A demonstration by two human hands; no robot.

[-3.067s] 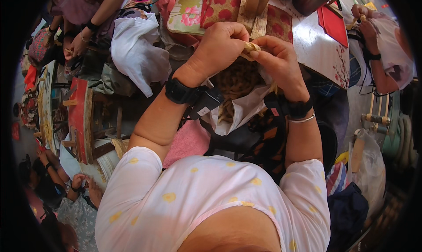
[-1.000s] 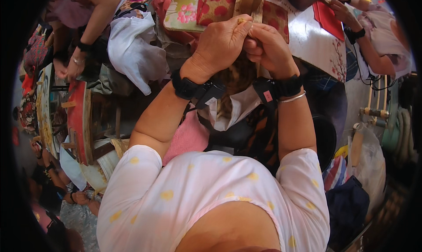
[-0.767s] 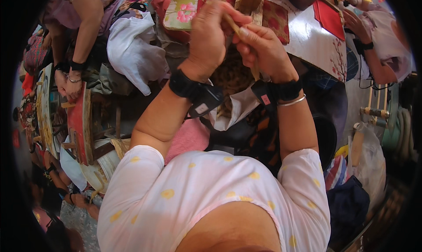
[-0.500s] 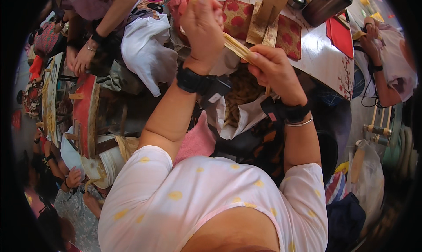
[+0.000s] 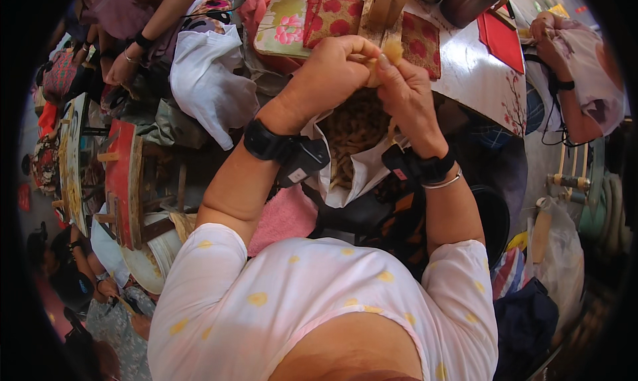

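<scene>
- Landmark: wooden stand (image 5: pixel 385 5), upright on the white table (image 5: pixel 475 72). All positions below refer to this stand, as seen by the wearer.
- Work item: pale fibre strip (image 5: pixel 393 49), directly on the near side of the stand, raised between both hands. One end spreads into a fluffy yellowish tuft.
- Left hand (image 5: pixel 330 70): near side of the stand, slightly left. Thumb and forefinger pinch the strip narrowly; the exact contact is partly covered by the fingers.
- Right hand (image 5: pixel 411 95): near side of the stand, slightly right. The thumb presses the strip against the fingers just below the tuft, in a narrow grip.
- White bag (image 5: pixel 335 193): nearer the wearer than the stand, beneath the hands. It lies open and contains tan coiled lengths (image 5: pixel 359 125).
- Red-and-gold mats: one (image 5: pixel 339 18) left of the stand, one (image 5: pixel 422 45) right of it.
- Floral board (image 5: pixel 282 32): left of the stand, beyond the left mat.
- Dark flask (image 5: pixel 475 3) and red folder (image 5: pixel 500 42): right of the stand, the flask closer.
- White cloth (image 5: pixel 206 75): well left of the stand.
- Co-worker's hands (image 5: pixel 546 32): well right of the stand; their grip cannot be told.
</scene>
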